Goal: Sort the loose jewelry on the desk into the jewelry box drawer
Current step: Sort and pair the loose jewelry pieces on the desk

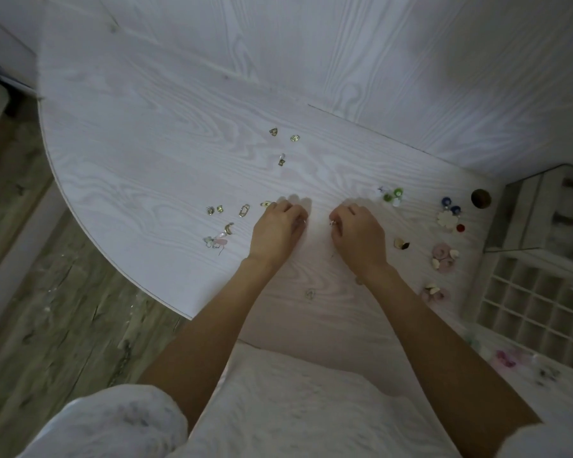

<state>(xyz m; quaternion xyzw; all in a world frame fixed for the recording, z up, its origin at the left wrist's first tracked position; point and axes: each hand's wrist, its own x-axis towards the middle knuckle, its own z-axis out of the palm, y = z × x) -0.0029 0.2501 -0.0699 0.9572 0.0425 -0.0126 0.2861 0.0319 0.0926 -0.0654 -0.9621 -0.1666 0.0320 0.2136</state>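
We are picking small pieces off the desk, with most of the sorting left to do.

We are curling both hands on the desk [166, 133]: our right hand [356, 234] is pinching a small silvery piece [332, 222] at its fingertips, and our left hand [278, 226] seems to be pinching something tiny, though we cannot tell what. Gold earrings [244, 209] are lying just left of our left fingers, more gold pieces [283, 140] beyond them, green beads [391, 195] and flower pieces [444, 256] right of our right fingers. The divided drawer [536, 302] is waiting far right, its visible compartments looking unfilled.
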